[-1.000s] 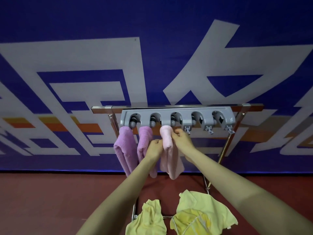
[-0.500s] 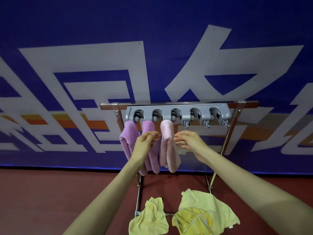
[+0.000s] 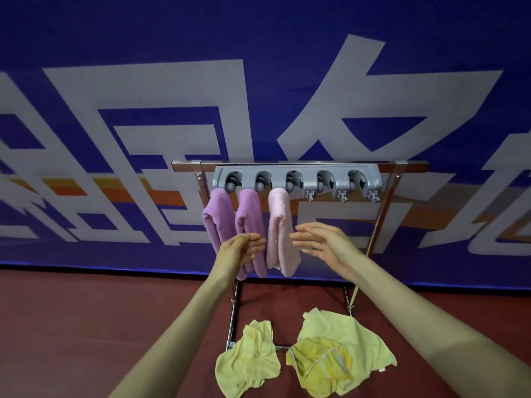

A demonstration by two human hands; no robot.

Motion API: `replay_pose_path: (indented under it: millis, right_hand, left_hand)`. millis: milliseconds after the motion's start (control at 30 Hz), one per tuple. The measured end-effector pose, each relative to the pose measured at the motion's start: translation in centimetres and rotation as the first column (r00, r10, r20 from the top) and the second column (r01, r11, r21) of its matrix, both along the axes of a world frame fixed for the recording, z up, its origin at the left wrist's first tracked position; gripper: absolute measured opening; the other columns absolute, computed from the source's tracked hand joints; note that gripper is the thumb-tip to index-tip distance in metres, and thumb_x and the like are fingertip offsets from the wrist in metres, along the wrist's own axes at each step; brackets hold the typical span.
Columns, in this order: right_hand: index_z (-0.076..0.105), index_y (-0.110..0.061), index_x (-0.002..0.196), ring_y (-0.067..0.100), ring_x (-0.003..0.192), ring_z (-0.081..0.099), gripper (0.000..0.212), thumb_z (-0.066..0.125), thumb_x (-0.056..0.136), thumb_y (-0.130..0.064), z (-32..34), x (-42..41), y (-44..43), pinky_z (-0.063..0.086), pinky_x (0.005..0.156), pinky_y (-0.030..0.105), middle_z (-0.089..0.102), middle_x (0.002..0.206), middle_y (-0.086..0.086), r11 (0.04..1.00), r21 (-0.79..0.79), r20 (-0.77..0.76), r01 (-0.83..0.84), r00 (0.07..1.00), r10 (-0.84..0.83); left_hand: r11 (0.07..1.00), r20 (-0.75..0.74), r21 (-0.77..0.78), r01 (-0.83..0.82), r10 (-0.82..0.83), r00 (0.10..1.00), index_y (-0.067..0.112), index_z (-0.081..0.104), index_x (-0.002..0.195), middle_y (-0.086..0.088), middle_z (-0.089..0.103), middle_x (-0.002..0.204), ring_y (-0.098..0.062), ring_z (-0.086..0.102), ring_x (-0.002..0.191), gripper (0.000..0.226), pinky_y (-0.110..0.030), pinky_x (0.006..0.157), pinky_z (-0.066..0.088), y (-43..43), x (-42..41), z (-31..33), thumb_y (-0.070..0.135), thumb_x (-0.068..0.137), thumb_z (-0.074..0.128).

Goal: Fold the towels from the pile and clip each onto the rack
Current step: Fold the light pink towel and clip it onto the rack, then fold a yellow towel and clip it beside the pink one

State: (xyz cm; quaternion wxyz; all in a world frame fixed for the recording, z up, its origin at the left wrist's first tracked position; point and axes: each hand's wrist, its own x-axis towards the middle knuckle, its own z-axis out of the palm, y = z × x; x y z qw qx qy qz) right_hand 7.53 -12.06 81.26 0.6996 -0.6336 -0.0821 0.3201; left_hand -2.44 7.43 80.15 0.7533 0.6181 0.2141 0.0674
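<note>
A grey clip holder (image 3: 297,180) with several slots is mounted on a metal rack (image 3: 385,208). Two folded purple towels (image 3: 219,218) (image 3: 250,222) and one folded pink towel (image 3: 280,234) hang from its three left slots; the two right slots hold nothing. My left hand (image 3: 240,249) is open just left of the pink towel, in front of the second purple one. My right hand (image 3: 319,242) is open just right of the pink towel. Neither touches it. Two crumpled yellow towels (image 3: 248,360) (image 3: 342,349) lie on the floor under the rack.
A blue banner (image 3: 258,81) with large white characters stands right behind the rack. The floor (image 3: 86,326) is dark red. The rack's base bar (image 3: 280,346) runs between the yellow towels.
Both hands let go of the pink towel at its clip, dropped lower and spread open on either side of it. The pink towel now hangs on its own.
</note>
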Motion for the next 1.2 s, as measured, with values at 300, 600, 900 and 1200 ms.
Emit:
replay_pose_path:
  millis: [300, 600, 900, 1200]
  right_hand:
    - [0.068, -0.009, 0.102, 0.025, 0.101, 0.068, 0.021, 0.049, 0.094, -0.015, -9.1, -0.5, -1.5, 0.046, 0.098, 0.041, 0.073, 0.102, 0.012, 0.996, -0.080, -0.068, 0.024, 0.997, -0.030]
    - [0.068, -0.010, 0.099, 0.026, 0.101, 0.068, 0.020, 0.050, 0.093, -0.015, -27.7, 1.7, -3.0, 0.047, 0.095, 0.039, 0.074, 0.099, 0.011, 0.966, -0.239, -0.066, 0.099, 0.991, -0.118]
    - [0.067, -0.011, 0.095, 0.021, 0.091, 0.067, 0.015, 0.053, 0.091, -0.015, -49.6, 3.5, -4.4, 0.045, 0.079, 0.028, 0.074, 0.098, 0.010, 0.935, -0.334, -0.103, 0.121, 0.981, -0.164]
    - [0.066, -0.008, 0.094, 0.024, 0.088, 0.065, 0.016, 0.051, 0.089, -0.008, -67.1, 4.7, -5.6, 0.045, 0.076, 0.029, 0.073, 0.095, 0.012, 0.894, -0.413, -0.096, 0.172, 0.968, -0.231]
  left_hand:
    - [0.998, -0.142, -0.045, 0.054, -0.060, 0.988, 0.001, 0.062, 0.106, -0.013, 0.070, 0.097, -0.013, 0.069, 0.080, 0.031, -0.019, 0.071, 0.053, -3.2, 0.7, -9.2, 0.011, 0.100, 0.034]
    - [0.997, -0.235, -0.054, 0.056, -0.067, 0.970, 0.002, 0.062, 0.097, -0.011, 0.067, 0.085, -0.015, 0.064, 0.070, 0.026, -0.015, 0.066, 0.050, -3.3, 3.4, -28.5, 0.006, 0.099, 0.037]
    - [0.988, -0.353, 0.045, 0.145, -0.121, 0.928, 0.002, 0.059, 0.098, -0.005, 0.060, 0.083, -0.010, 0.058, 0.070, 0.020, -0.006, 0.051, 0.044, -4.0, 5.7, -51.6, 0.001, 0.097, 0.039]
    - [0.910, -0.478, 0.256, 0.325, -0.173, 0.861, 0.024, 0.063, 0.083, 0.004, 0.061, 0.086, -0.014, 0.056, 0.085, 0.010, -0.027, 0.077, 0.042, -4.1, 6.8, -70.6, 0.021, 0.089, 0.055]
